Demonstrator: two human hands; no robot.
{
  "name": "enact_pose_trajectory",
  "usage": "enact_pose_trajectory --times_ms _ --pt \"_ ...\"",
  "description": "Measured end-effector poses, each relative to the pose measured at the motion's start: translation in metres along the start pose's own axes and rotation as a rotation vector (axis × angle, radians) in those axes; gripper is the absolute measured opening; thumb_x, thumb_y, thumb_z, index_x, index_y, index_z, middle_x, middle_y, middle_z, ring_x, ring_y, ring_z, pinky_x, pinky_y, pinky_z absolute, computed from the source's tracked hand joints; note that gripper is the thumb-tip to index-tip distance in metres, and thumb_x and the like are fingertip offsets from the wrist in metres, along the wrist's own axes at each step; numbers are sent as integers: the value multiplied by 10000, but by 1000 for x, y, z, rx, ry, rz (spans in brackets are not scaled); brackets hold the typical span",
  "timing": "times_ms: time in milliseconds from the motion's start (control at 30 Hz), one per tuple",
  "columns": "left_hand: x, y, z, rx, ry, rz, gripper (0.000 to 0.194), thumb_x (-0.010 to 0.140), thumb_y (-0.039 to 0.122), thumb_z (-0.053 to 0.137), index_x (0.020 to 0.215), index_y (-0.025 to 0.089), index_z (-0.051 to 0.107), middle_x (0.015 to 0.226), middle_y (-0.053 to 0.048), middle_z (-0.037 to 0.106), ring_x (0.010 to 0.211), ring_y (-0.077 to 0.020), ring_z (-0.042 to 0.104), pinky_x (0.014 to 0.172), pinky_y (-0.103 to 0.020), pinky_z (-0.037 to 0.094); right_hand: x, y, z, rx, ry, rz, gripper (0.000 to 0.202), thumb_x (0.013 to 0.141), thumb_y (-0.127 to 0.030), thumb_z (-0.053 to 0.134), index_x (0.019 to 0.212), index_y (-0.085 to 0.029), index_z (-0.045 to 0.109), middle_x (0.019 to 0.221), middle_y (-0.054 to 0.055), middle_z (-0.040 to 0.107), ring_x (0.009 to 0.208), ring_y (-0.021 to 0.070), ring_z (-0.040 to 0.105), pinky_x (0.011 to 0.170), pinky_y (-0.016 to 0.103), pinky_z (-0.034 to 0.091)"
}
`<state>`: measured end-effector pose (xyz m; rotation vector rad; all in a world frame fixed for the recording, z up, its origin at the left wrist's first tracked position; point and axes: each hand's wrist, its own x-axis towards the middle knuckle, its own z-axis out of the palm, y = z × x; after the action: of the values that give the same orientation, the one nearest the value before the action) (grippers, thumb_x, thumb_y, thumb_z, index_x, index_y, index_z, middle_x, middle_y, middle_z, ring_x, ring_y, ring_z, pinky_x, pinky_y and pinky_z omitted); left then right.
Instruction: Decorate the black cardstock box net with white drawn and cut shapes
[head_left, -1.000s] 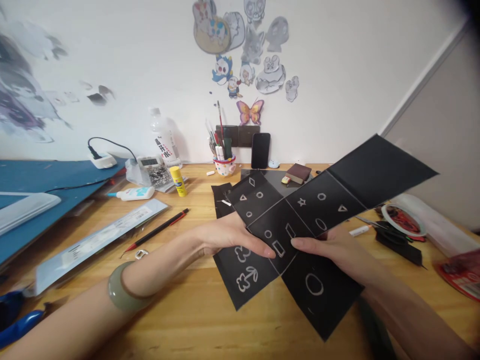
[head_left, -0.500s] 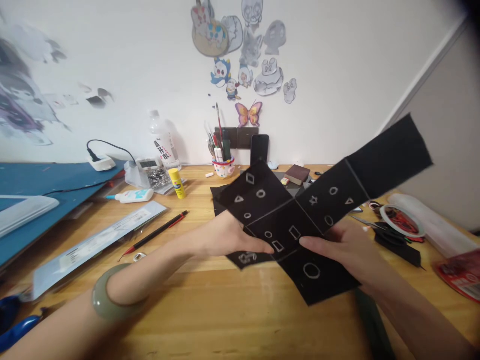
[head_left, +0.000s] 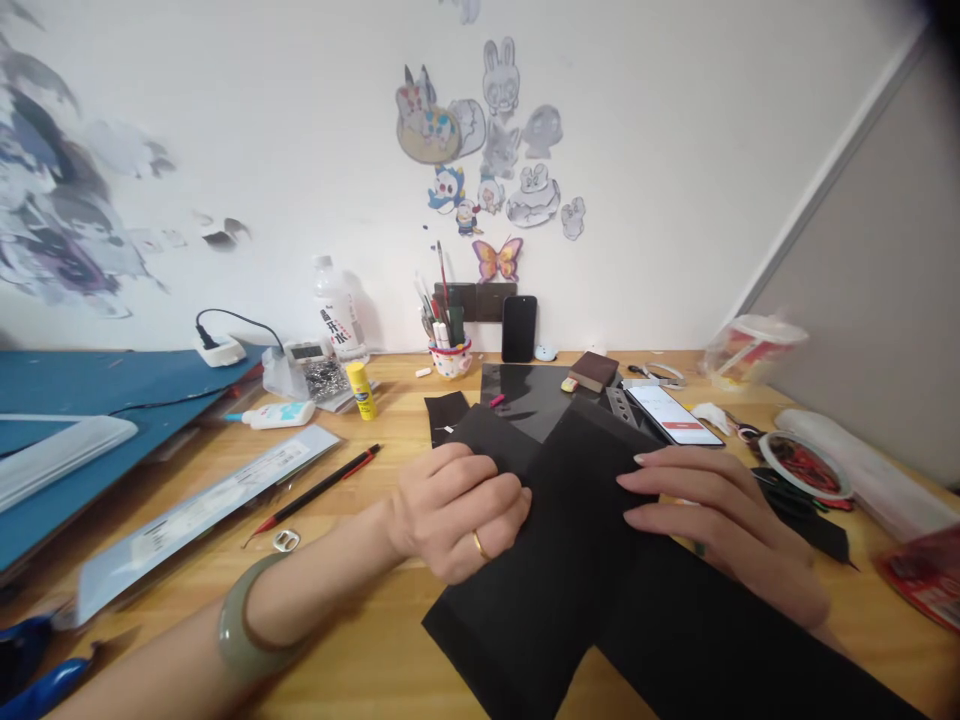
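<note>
A large black paper piece [head_left: 555,530] with several square panels lies tilted between my hands, its plain side showing; no drawn shapes are visible on it. My left hand [head_left: 465,510], with a ring and a green bangle on its wrist, is closed on the paper's upper left part. My right hand [head_left: 720,520] holds the right edge, fingers on top and thumb hidden beneath. The paper's lower right panel reaches past the bottom of the view.
Behind are a black sheet [head_left: 517,385], a phone [head_left: 675,415], a brown box [head_left: 594,371] and a pen cup [head_left: 451,358]. A glue stick [head_left: 361,391], a glue bottle [head_left: 277,415] and a black-red pencil [head_left: 319,489] lie left. Scissors and a tape roll [head_left: 806,465] are right.
The black paper has been turned over, from the side with drawn shapes to the plain side. Both hands changed their grip, and the view tilted up slightly, showing the phone at right.
</note>
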<state>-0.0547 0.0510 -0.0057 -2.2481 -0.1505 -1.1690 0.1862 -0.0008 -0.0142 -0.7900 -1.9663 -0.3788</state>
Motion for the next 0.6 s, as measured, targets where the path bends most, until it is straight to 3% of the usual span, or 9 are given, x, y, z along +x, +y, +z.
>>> enact_pose_trajectory --times_ms 300,600 --pt "-4 0 3 24 49 7 138 806 98 510 712 172 579 704 -18 638 666 -143 515 557 -265 437 -4 0 -7 -24 -64 -15 205 817 -165 499 904 -273 650 948 16 678 960 231 575 813 367 458" --pt "-5 -2 4 -78 60 -73 219 863 100 382 781 170 573 660 -31 618 666 -154 522 553 -266 449 -5 -7 -11 -50 -72 -18 213 825 -164 482 890 -266 657 933 7 694 954 223 599 850 365 467"
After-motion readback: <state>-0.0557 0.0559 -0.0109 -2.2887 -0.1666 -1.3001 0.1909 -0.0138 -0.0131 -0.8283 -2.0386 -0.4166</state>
